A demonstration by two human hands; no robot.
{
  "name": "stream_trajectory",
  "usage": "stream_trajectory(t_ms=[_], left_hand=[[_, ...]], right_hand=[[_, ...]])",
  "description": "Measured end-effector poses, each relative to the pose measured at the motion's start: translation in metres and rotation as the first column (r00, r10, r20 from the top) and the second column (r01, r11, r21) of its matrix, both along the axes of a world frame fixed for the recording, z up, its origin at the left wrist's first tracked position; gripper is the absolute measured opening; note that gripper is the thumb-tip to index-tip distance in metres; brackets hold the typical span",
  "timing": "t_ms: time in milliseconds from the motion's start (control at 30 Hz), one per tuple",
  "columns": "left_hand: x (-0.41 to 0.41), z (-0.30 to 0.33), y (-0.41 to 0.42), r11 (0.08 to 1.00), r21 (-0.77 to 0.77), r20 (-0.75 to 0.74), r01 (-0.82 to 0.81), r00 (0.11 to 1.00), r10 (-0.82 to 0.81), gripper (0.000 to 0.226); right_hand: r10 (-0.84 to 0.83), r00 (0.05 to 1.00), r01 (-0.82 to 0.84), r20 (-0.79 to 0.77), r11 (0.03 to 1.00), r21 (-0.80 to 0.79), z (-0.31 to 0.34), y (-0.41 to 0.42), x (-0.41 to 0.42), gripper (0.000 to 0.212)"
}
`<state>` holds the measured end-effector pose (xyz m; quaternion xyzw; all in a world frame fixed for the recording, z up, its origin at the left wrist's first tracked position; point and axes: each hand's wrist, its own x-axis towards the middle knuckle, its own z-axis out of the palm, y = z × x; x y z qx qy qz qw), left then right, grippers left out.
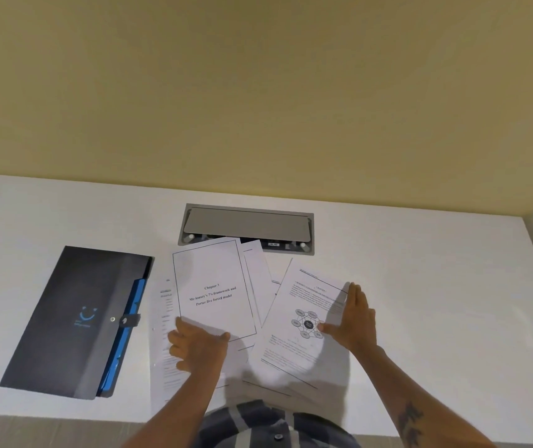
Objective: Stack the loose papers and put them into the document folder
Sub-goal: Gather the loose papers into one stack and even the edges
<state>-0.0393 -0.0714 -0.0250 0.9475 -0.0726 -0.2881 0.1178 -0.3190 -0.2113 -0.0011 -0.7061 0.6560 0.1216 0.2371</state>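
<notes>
While the papers are not yet gathered, the folder [74,321] lies shut at the left of the table [436,286], its strap snapped over the stud and blue dividers showing along its right edge. It sits just beside the spread of sheets, probably kept within reach for the last step.

Next to it the loose papers [255,273] fan out in an overlapping heap. The left hand [199,345] rests near the bottom edge of the title page [213,292], a bordered sheet headed "Chapter 3". Its fingers are curled and the thumb points right along the lower edge. Whether it pinches the page or only presses on it I cannot tell; either way it seems placed to pin the heap in place.

Farther right, the right hand [352,321] lies flat and open on the diagram page [304,324], fingers straight and together, gripping nothing. My guess is that it is set to slide this tilted sheet leftward over the others.

Behind the papers a grey cable hatch [245,226] is let into the white, matt tabletop, and a few sheets overlap its near edge. A plain yellowish wall [258,92] fills the upper view.
</notes>
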Motion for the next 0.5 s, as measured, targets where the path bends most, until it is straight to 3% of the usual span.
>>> stream_trajectory(t_ms=[500], left_hand=[[-0.001, 0.005, -0.004, 0.999, 0.004, 0.021, -0.044, 0.999, 0.044, 0.129]], right_hand=[[0.036, 0.994, -0.034, 0.104, 0.999, -0.023, -0.008, 0.014, 0.01, 0.118]])
